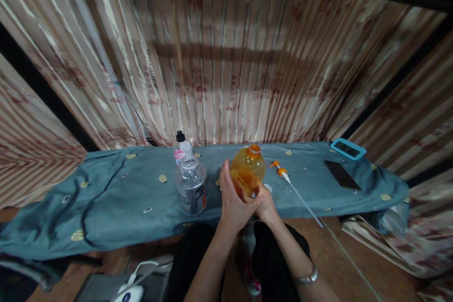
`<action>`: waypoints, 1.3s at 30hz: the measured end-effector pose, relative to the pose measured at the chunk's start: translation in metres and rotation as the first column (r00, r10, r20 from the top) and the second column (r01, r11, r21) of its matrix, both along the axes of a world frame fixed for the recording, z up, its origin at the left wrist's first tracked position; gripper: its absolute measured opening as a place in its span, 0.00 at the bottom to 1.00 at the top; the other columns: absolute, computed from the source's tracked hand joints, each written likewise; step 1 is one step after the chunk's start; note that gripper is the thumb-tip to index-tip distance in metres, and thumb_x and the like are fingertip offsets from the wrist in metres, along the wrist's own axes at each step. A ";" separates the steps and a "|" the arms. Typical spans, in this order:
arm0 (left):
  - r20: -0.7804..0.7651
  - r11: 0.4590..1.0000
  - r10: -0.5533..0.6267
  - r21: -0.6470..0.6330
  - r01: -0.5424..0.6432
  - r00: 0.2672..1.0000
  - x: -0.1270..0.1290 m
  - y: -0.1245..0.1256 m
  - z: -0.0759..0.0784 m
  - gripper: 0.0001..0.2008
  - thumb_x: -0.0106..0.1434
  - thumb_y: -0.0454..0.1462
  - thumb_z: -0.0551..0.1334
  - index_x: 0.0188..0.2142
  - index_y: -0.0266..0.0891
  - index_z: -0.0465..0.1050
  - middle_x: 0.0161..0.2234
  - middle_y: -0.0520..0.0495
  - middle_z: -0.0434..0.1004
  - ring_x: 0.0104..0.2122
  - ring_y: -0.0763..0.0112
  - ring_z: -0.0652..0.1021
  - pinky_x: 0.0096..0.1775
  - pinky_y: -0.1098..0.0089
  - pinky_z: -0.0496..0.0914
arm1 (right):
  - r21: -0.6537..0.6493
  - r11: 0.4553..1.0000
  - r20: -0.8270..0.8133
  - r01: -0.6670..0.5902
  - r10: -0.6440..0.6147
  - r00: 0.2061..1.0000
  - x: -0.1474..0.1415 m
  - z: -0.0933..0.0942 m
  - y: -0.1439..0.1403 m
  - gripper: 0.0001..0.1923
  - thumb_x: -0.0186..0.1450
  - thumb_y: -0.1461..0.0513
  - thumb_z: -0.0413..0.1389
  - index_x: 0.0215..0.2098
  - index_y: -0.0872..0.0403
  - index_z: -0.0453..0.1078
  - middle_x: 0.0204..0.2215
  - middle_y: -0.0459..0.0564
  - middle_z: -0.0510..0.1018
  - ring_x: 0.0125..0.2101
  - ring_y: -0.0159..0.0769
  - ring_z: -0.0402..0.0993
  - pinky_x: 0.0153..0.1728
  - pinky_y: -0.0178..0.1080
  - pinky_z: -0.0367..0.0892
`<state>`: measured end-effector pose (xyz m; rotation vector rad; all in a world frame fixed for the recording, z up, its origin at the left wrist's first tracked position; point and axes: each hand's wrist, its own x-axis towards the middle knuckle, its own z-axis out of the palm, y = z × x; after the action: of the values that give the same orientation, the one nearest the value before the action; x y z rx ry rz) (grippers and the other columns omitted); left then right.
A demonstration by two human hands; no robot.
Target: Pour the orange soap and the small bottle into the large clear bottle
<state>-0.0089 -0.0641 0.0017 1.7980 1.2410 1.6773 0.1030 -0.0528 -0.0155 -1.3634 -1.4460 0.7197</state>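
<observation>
Head view: both hands point(233, 204) clasp a round amber bottle point(249, 168) over the desk point(116, 203). A clear bottle point(191, 184) stands left, partly hiding a black-capped bottle point(180, 148); an orange-and-white spray head point(282, 171) and smartphone point(341, 175) lie right.

- Head camera, single view: looks from above the cloth-covered table point(120, 212), wide field.
- Facing: forward and down; curtain point(212, 56) beyond.
- Range: left hand point(234, 205) and right hand point(264, 204) near, just below centre; wearer's knees point(190, 247) lower.
</observation>
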 end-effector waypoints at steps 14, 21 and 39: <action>-0.190 0.967 0.231 -0.062 -0.246 0.954 -0.071 -0.069 -0.038 0.22 0.63 0.39 0.62 0.55 0.41 0.62 0.49 0.42 0.73 0.50 0.61 0.76 0.51 0.58 0.73 | -0.115 0.993 -0.037 -0.040 0.036 0.999 0.017 -0.037 0.069 0.33 0.48 0.54 0.67 0.49 0.53 0.65 0.48 0.58 0.78 0.48 0.51 0.75 0.51 0.54 0.67; -0.087 0.882 0.449 -0.117 -0.457 0.889 -0.109 -0.066 -0.038 0.30 0.57 0.45 0.67 0.56 0.40 0.63 0.51 0.39 0.70 0.52 0.54 0.73 0.55 0.51 0.68 | -0.107 0.991 -0.046 -0.085 0.081 0.996 0.021 -0.042 0.072 0.35 0.49 0.53 0.67 0.51 0.55 0.64 0.49 0.59 0.78 0.48 0.50 0.75 0.52 0.53 0.67; 0.050 0.840 0.410 -0.409 -0.356 0.911 -0.114 0.022 -0.026 0.32 0.40 0.43 0.73 0.45 0.40 0.67 0.42 0.44 0.76 0.45 0.53 0.78 0.50 0.54 0.71 | -0.065 0.998 -0.074 0.003 -0.008 0.997 0.015 -0.031 -0.013 0.40 0.58 0.48 0.58 0.60 0.64 0.58 0.53 0.70 0.72 0.54 0.52 0.69 0.55 0.56 0.63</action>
<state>-0.1230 -0.0419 -0.0240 1.2307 1.8162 1.5629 0.1183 -0.0655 -0.0468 -1.3757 -1.3702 0.8119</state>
